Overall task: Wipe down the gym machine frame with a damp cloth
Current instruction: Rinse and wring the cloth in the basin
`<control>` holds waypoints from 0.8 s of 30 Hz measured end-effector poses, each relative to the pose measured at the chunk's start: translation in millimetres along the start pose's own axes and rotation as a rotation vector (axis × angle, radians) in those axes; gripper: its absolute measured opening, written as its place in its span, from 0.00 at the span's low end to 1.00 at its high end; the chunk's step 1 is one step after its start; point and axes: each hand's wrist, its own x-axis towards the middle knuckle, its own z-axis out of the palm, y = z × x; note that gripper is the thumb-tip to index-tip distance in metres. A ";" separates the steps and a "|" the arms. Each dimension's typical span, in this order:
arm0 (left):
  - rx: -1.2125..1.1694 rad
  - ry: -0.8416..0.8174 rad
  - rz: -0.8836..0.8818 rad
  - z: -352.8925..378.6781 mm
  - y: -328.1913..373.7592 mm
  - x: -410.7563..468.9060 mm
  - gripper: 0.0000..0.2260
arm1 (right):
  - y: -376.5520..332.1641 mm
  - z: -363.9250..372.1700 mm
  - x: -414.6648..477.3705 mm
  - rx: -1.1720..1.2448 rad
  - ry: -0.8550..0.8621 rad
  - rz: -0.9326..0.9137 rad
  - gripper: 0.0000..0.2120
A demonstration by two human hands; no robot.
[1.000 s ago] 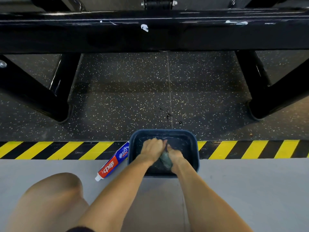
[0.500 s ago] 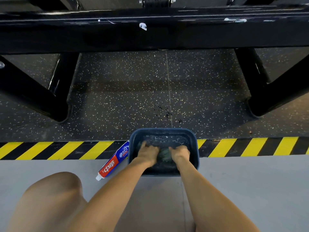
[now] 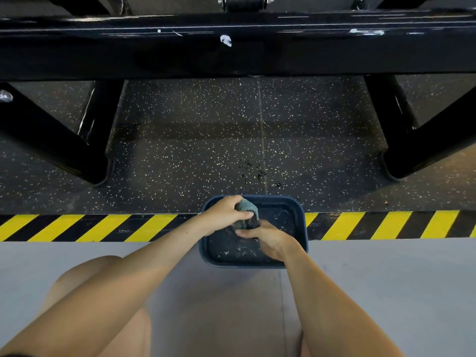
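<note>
Up comes the cloth [image 3: 247, 211] out of the basin [image 3: 283, 197], bunched between both hands: left hand [image 3: 225, 215] gripping its top, right hand [image 3: 269, 240] clamped round its bottom. Frame beam [image 3: 231, 60] runs left-right across the upper frame, well ahead; left hand nearer.

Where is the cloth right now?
Head view, centre: the cloth is held by the left hand and right hand over the blue basin at the hazard stripe.
</note>
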 end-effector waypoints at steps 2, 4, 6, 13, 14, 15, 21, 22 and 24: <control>-0.191 -0.022 -0.056 3.8 6.1 -3.1 0.05 | 1.4 -1.1 -0.1 -0.010 0.027 -0.018 0.18; -0.284 0.017 -0.073 6.3 12.5 -4.5 0.04 | 2.8 -2.9 1.2 -0.014 0.033 -0.013 0.23; -0.315 0.120 -0.069 7.4 17.6 -6.7 0.03 | 4.7 -5.2 0.1 0.011 0.034 -0.003 0.30; 0.306 0.404 0.065 15.7 12.6 -11.7 0.09 | 10.7 -14.1 -3.8 -0.063 0.138 0.048 0.23; 0.337 0.384 0.070 14.0 11.1 -11.5 0.07 | 9.3 -14.9 -4.7 -0.101 0.158 0.044 0.19; 0.351 0.345 0.068 11.7 9.5 -11.5 0.04 | 7.5 -14.8 -5.7 -0.149 0.183 0.053 0.17; 0.072 0.143 -0.126 11.6 9.6 -14.4 0.17 | 6.7 -11.8 -5.6 -0.387 0.218 0.038 0.21; 0.091 0.136 -0.125 11.9 8.6 -14.1 0.18 | 5.9 -10.9 -7.5 -0.403 0.213 0.038 0.19; 0.173 0.161 -0.042 10.7 7.2 -13.7 0.15 | 5.1 -12.3 -10.0 -0.409 0.192 0.027 0.13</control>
